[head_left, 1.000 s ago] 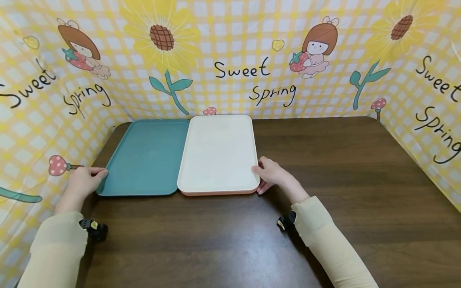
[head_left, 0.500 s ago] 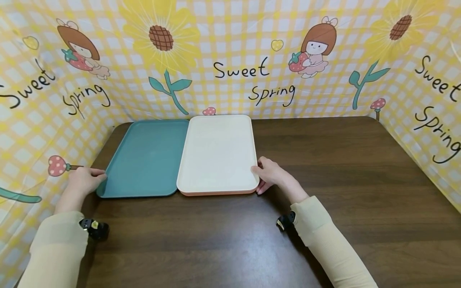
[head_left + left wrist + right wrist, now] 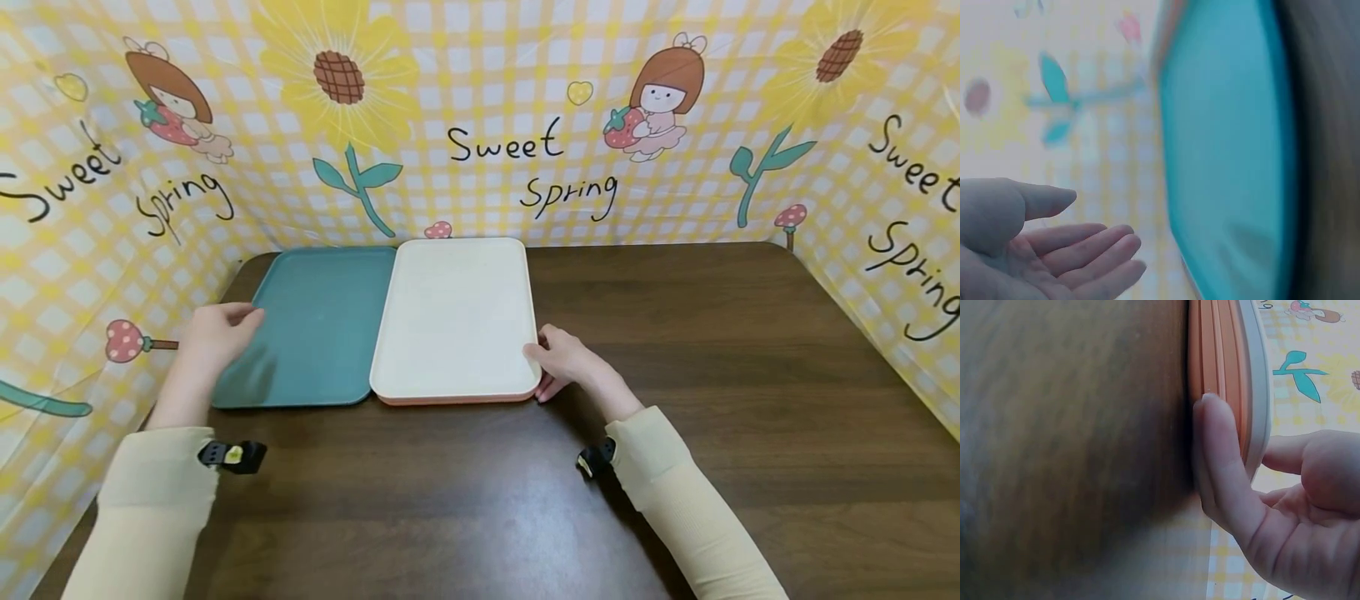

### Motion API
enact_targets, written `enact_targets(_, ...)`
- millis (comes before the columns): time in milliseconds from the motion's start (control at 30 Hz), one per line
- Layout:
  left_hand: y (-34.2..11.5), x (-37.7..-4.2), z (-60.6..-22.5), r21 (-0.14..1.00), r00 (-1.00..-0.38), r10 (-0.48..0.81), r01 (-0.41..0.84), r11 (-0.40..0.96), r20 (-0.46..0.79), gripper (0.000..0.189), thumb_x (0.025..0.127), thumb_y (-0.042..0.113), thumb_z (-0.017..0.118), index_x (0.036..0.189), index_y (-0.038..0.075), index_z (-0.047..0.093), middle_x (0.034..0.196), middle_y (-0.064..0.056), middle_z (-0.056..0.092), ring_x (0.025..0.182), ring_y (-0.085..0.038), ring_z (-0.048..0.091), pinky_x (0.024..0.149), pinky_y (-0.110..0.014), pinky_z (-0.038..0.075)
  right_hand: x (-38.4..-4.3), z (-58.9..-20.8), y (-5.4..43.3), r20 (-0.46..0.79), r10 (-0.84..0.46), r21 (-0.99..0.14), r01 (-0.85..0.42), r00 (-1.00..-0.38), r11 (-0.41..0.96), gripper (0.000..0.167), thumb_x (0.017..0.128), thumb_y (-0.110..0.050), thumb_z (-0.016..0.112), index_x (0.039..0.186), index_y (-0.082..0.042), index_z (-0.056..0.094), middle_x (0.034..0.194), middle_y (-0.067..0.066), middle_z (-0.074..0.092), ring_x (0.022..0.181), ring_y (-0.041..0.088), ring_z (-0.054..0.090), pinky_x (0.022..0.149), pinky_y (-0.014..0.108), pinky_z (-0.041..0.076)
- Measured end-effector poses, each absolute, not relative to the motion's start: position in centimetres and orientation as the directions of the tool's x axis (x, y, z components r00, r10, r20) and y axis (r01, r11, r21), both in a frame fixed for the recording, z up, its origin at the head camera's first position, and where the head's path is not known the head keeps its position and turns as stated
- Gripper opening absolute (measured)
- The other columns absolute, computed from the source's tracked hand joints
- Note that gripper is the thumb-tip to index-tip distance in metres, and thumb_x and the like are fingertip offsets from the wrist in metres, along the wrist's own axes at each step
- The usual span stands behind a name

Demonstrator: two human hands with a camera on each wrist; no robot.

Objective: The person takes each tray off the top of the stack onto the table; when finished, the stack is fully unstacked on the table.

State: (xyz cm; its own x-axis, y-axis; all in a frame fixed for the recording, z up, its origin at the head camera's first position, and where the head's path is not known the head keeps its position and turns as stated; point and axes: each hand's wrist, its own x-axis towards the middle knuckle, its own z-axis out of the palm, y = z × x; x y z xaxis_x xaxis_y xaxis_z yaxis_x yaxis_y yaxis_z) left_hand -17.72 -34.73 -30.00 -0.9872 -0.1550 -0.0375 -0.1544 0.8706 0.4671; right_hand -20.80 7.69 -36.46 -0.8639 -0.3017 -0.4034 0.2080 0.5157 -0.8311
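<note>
A teal tray (image 3: 322,333) lies flat at the left of the table. Touching its right side is a stack with a white tray (image 3: 457,317) on top and orange trays (image 3: 457,401) beneath. My left hand (image 3: 217,337) hovers over the teal tray's left edge, holding nothing; the left wrist view has its fingers (image 3: 1094,253) apart from the tray. At the stack's near right corner, my right hand (image 3: 566,362) grips the edge. Its thumb (image 3: 1285,453) lies at the white rim, with its fingers (image 3: 1219,437) along the orange sides.
Brown wooden tabletop (image 3: 675,350) extends in front of the trays and to the right. A yellow checked cloth (image 3: 480,108) with printed flowers and words hangs along the back and both sides. Black wrist cameras (image 3: 232,457) sit on both wrists.
My left hand has let go of the teal tray's left edge and moved up and to the right above it. My right hand stays on the stack.
</note>
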Motion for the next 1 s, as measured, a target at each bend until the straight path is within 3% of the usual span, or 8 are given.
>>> enact_targets(267,-26.6,-17.8,-30.1,0.617,-0.994,-0.097,-0.106,0.780,-0.048,0.055,0.098,0.038,0.043,0.136,-0.002,0.047,0.127,-0.027,0.056,0.109,-0.040,0.059,0.088,-0.050,0.048,-20.9,-36.1,7.8,-0.360,-0.296,-0.813,0.141,-0.885,0.565,0.034,0.099,-0.019,0.043,0.121,0.006,0.041,0.085,0.019,0.059,0.051,0.019,0.062,0.056,0.037,0.057)
enact_targets(533,-23.5,-18.1,-32.4,0.613,-0.989,-0.036,-0.119,0.781,-0.146,0.054,0.098,0.027,0.046,0.141,-0.005,0.038,0.134,-0.026,0.050,0.131,-0.048,0.033,0.102,-0.054,0.037,-21.0,-36.0,7.7,-0.346,-0.300,-0.816,0.128,-0.889,0.563,0.036,0.099,-0.018,0.043,0.126,0.006,0.040,0.098,0.025,0.057,0.057,0.021,0.064,0.057,0.037,0.058)
enact_targets(767,-22.8,-17.7,-33.8,0.619,-0.980,-0.044,-0.156,0.770,-0.193,0.050,0.097,0.022,0.048,0.138,-0.006,0.042,0.133,-0.027,0.051,0.127,-0.043,0.042,0.099,-0.050,0.042,-21.1,-36.1,7.6,-0.353,-0.281,-0.802,0.134,-0.892,0.583,0.037,0.099,-0.019,0.045,0.126,0.004,0.040,0.105,0.024,0.052,0.057,0.022,0.063,0.055,0.036,0.057)
enact_targets(900,-22.7,-17.7,-34.4,0.642,-0.984,-0.054,-0.153,0.751,-0.171,0.045,0.096,0.016,0.049,0.135,-0.006,0.046,0.130,-0.026,0.054,0.127,-0.041,0.043,0.104,-0.051,0.037,-21.2,-36.1,7.5,-0.347,-0.272,-0.799,0.131,-0.897,0.588,0.035,0.097,-0.018,0.048,0.123,0.005,0.043,0.107,0.025,0.052,0.055,0.023,0.064,0.054,0.035,0.057)
enact_targets(1000,-22.6,-17.6,-34.7,0.659,-0.988,-0.052,-0.136,0.740,-0.145,0.044,0.094,0.012,0.050,0.134,-0.007,0.048,0.127,-0.025,0.057,0.128,-0.040,0.042,0.111,-0.053,0.024,-21.1,-36.1,7.4,-0.341,-0.273,-0.796,0.122,-0.900,0.593,0.033,0.097,-0.017,0.049,0.119,0.007,0.047,0.105,0.024,0.055,0.057,0.023,0.066,0.054,0.034,0.057)
